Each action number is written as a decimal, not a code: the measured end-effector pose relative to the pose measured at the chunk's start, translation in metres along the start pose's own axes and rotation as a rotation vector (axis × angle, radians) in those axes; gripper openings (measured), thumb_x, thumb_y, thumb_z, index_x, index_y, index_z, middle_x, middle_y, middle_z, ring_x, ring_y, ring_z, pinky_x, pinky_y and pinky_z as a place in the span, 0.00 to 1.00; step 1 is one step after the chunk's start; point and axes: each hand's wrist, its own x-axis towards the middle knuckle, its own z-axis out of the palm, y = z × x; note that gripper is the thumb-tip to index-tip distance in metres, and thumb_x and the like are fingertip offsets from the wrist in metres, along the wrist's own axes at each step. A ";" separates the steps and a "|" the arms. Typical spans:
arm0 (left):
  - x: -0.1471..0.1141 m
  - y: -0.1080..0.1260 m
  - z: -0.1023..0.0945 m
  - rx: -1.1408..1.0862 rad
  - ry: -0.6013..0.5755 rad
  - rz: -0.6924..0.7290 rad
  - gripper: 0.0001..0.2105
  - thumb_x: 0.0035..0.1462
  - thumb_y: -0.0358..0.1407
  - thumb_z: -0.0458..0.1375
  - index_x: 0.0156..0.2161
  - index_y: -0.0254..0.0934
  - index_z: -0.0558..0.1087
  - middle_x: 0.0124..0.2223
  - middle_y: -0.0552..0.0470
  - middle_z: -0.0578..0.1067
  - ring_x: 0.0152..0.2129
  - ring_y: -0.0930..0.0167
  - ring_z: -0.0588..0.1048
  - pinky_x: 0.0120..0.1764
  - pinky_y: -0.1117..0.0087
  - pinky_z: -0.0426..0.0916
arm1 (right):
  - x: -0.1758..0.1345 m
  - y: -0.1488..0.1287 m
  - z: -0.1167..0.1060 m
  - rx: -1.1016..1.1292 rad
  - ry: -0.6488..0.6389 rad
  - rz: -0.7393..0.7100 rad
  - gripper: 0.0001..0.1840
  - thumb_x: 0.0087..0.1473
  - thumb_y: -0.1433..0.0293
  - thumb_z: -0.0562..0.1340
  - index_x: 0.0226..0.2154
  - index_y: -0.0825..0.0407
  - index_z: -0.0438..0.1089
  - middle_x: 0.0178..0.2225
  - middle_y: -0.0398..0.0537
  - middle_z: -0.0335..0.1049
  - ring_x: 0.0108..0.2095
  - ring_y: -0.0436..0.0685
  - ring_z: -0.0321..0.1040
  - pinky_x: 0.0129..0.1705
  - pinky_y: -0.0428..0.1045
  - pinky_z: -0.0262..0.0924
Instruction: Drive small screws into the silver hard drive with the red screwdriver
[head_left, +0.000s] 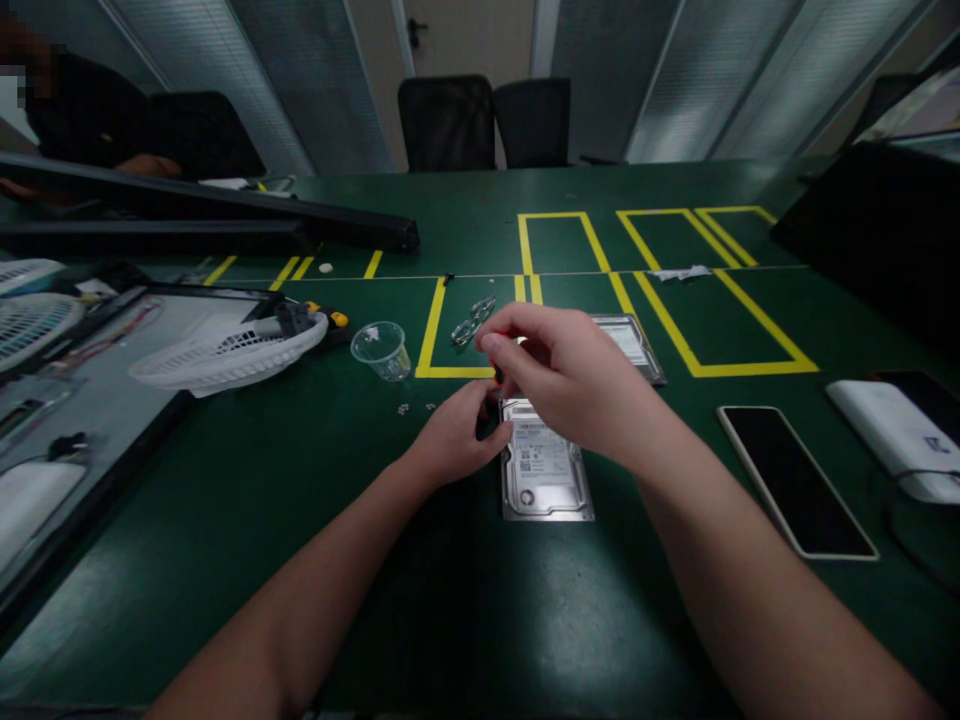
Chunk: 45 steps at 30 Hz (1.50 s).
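Forearms (750,545) span the lower frame; the right hand (566,375) pinches a red tool (498,376), while the left hand (456,435), grip unclear, touches a hard drive (547,470) just below center, likely rigid and dense, best held by its edges.

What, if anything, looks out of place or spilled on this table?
Small loose bits, perhaps screws, lie on the table near the cup, so they look spilled or set aside. White scraps by the yellow tape look like litter. The visible part of the nearer drive looks undamaged.
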 end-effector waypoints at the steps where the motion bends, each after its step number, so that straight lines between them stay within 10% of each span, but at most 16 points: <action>1: 0.000 0.000 0.000 0.003 0.001 -0.005 0.10 0.63 0.37 0.62 0.46 0.38 0.69 0.44 0.47 0.76 0.37 0.65 0.74 0.41 0.61 0.71 | 0.000 0.001 0.001 0.003 -0.001 0.001 0.11 0.72 0.68 0.59 0.41 0.53 0.76 0.39 0.49 0.79 0.40 0.57 0.74 0.39 0.51 0.61; 14: -0.001 -0.002 0.001 0.000 -0.013 -0.031 0.12 0.63 0.38 0.62 0.49 0.37 0.70 0.45 0.44 0.78 0.38 0.62 0.76 0.42 0.59 0.72 | -0.003 -0.001 0.001 -0.079 0.069 0.035 0.07 0.66 0.67 0.66 0.35 0.50 0.70 0.26 0.41 0.68 0.26 0.52 0.62 0.31 0.51 0.52; 45: 0.000 -0.010 0.003 0.018 -0.028 0.015 0.13 0.64 0.38 0.61 0.51 0.36 0.71 0.51 0.39 0.79 0.47 0.56 0.79 0.49 0.53 0.74 | -0.002 0.000 0.003 0.009 -0.001 -0.014 0.03 0.65 0.71 0.65 0.37 0.51 0.70 0.32 0.42 0.72 0.30 0.53 0.66 0.33 0.51 0.55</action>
